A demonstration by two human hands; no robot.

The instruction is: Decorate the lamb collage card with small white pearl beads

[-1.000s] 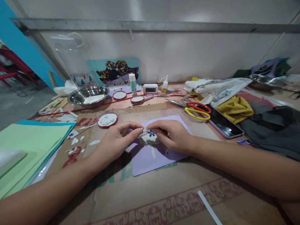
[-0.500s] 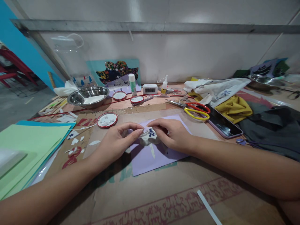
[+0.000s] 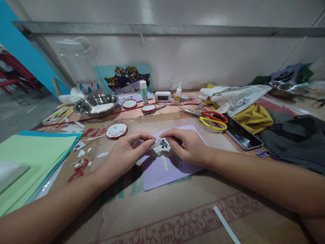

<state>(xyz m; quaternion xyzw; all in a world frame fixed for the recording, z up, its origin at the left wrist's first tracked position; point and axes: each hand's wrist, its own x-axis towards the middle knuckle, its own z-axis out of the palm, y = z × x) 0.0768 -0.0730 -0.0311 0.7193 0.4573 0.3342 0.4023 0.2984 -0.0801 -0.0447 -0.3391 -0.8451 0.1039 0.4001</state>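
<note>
A small white cutout (image 3: 159,148) with a dark blue flower lies over a sheet of purple paper (image 3: 154,176). Clear beads (image 3: 156,143) run along its upper left edge. My left hand (image 3: 129,149) pinches that beaded edge between thumb and forefinger. Opposite it, my right hand (image 3: 190,147) has thumb and fingers closed on the cutout's upper right side, covering part of it. Whether a single bead is between the fingertips is too small to tell. Below the cutout, a pale strip (image 3: 165,164) marks the purple paper.
A red-rimmed lid (image 3: 116,130) of beads is left of my hands. Scissors (image 3: 213,120) and a phone (image 3: 243,133) lie right. Behind stand a steel bowl (image 3: 96,105), glue stick (image 3: 143,92), clock (image 3: 163,96) and glue bottle (image 3: 178,93). Green paper (image 3: 33,159) is stacked left.
Both hands keep almost the same place and grip. The white cutout's lower edge has shifted very slightly upward.
</note>
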